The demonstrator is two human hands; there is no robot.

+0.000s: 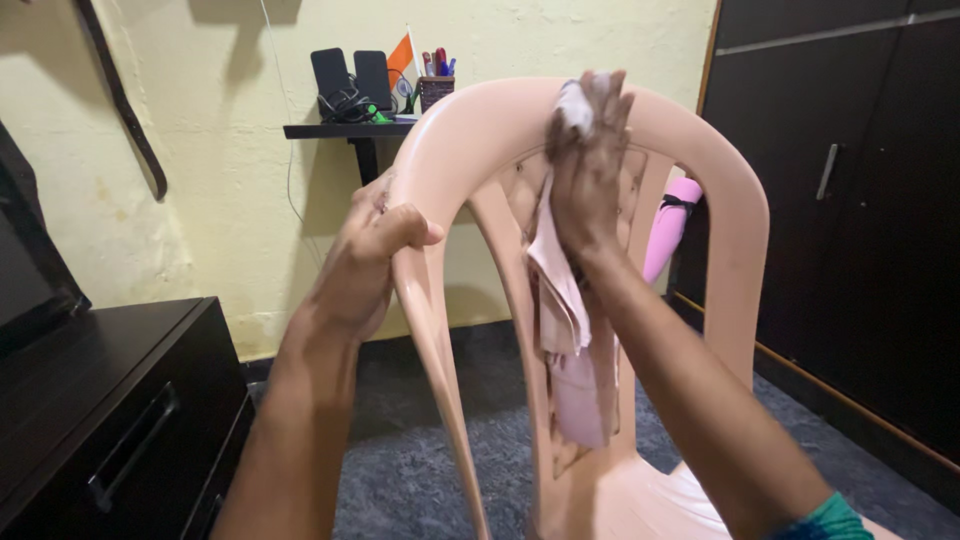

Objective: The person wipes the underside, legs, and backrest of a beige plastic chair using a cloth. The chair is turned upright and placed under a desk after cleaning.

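- Both hands are on the pale pink plastic chair (600,140), which stands on a grey carpet (420,460).
- Left hand (365,255) is closed around the left edge of the chair's backrest, thumb over the front, fingers wrapped behind.
- Right hand (588,160) presses a pink cloth (560,300) flat against the upper part of the backrest, fingers spread upward near the top rail; the rest of the cloth hangs down along the slats toward the seat.
- A pink cylindrical object (672,225) shows through the gap on the chair's right side; what it is cannot be told.
- Behind the chair, a small dark wall shelf (345,130) carries two black speakers (350,72), a small flag (402,58) and a pen holder (436,88).
- A dark drawer cabinet (110,400) stands at the left, a dark wardrobe (850,200) at the right.
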